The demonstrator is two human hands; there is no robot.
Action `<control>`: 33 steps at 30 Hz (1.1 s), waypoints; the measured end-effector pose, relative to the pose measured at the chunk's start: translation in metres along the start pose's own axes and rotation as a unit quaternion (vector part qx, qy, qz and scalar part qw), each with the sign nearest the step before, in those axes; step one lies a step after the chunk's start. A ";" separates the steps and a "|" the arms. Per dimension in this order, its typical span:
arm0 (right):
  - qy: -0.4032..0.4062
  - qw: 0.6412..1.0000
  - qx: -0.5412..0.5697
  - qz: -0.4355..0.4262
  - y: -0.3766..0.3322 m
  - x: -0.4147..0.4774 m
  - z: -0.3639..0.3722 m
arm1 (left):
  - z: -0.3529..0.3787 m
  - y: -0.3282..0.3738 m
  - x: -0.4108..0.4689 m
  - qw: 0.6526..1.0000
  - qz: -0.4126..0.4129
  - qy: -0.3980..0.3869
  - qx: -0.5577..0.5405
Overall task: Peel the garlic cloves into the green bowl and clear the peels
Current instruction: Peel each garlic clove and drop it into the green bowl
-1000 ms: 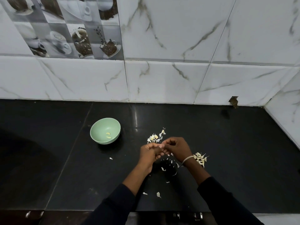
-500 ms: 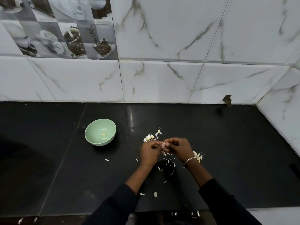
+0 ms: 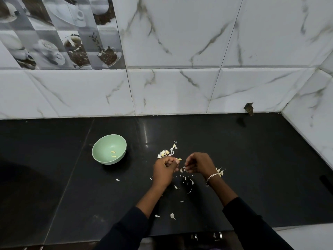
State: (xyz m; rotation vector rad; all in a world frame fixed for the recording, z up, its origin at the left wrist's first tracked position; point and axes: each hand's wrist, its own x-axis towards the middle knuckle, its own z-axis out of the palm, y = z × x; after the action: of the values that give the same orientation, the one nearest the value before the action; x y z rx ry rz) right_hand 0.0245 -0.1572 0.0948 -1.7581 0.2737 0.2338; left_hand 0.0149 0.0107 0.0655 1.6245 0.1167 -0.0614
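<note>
Left of centre on the black counter (image 3: 252, 159), the green bowl (image 3: 106, 144) is sitting upright, and two peeled garlic cloves (image 3: 113, 154) are lying on its floor. Well apart from it, toward the middle of the frame, our left grip (image 3: 164, 168) is pinching a pale garlic clove (image 3: 178, 159) at its fingertips, with the clove sticking out toward the right. Just above that grip, a small heap of peels (image 3: 164, 152) is lying on the counter. Across a narrow gap, our right grip (image 3: 198, 163) is curling its fingers downward; we cannot tell whether it is holding a scrap of peel or nothing. Loose peels (image 3: 191, 181) are lying scattered below and between both grips, down toward the dark sleeves (image 3: 126, 231). A bracelet (image 3: 212, 176) is sitting on our right wrist, and just right of it another clump of peels (image 3: 221, 171) is resting on the counter.
</note>
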 end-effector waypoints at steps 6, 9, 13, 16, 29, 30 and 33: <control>0.037 0.984 -0.171 -0.024 0.017 -0.001 -0.009 | 0.001 -0.001 0.001 1.000 -0.009 0.001 0.001; 0.005 0.988 -0.154 -0.031 0.014 -0.004 -0.007 | 0.001 -0.002 0.001 1.000 -0.010 0.000 0.009; -0.016 0.995 -0.054 -0.081 0.007 -0.010 -0.001 | 0.003 -0.001 0.000 1.000 -0.010 0.000 0.014; -0.036 0.993 -0.010 -0.108 0.000 -0.011 0.003 | 0.002 -0.001 -0.002 1.000 -0.009 -0.003 0.017; -0.061 0.988 0.116 -0.075 -0.026 0.010 0.026 | -0.016 -0.019 -0.010 0.990 -0.131 -0.047 -0.004; -0.073 0.986 0.133 -0.073 -0.033 0.013 0.033 | -0.017 -0.021 -0.011 0.987 -0.147 -0.067 0.013; -0.117 0.977 0.166 -0.066 -0.057 0.027 0.065 | -0.022 -0.022 -0.016 0.977 -0.172 -0.120 0.031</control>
State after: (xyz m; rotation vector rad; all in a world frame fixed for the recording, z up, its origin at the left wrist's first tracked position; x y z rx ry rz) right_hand 0.0670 -0.0839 0.1267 -1.3966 0.0216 0.2790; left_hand -0.0037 0.0331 0.0471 1.6306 0.2113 -0.5301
